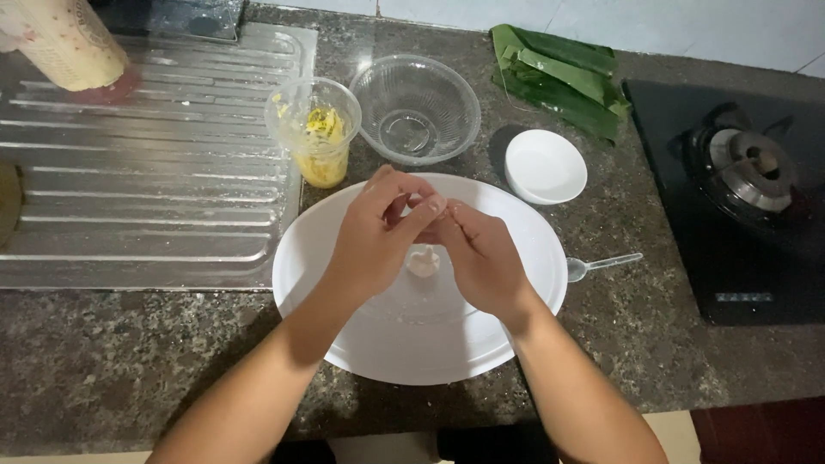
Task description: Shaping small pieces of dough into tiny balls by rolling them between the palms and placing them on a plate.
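Left hand (374,236): hovering over the middle of the white plate (326,283), fingers curling inward, thumb and forefinger pinching together at the 1 o'clock edge of the hand, where they are meeting the other hand.
Right hand (481,253): mirroring it from the right, fingertips closing against the left ones; whatever the two are gripping between them is too small to make out.
Dough lump (423,260): a small pale piece sitting on the plate directly under the joined fingertips, seemingly kept there so that the plate is catching anything that drops.
Plastic cup (314,129): standing at 11 o'clock from the plate, holding yellow shredded bits, close enough to be reaching easily.
Glass bowl (415,107): at 12 o'clock, looking empty.
Small white dish (545,165): at 1 o'clock, just beside the plate rim.
Clear spoon (601,263): lying at 3 o'clock, bowl end touching the plate edge.
Folded green leaves (559,77): at 1 o'clock, farther back.
Hard to tell: the finger contact is hiding the pinched item; the gas burner (748,172) at right and the patterned container (69,43) at top left are being cut by the frame.
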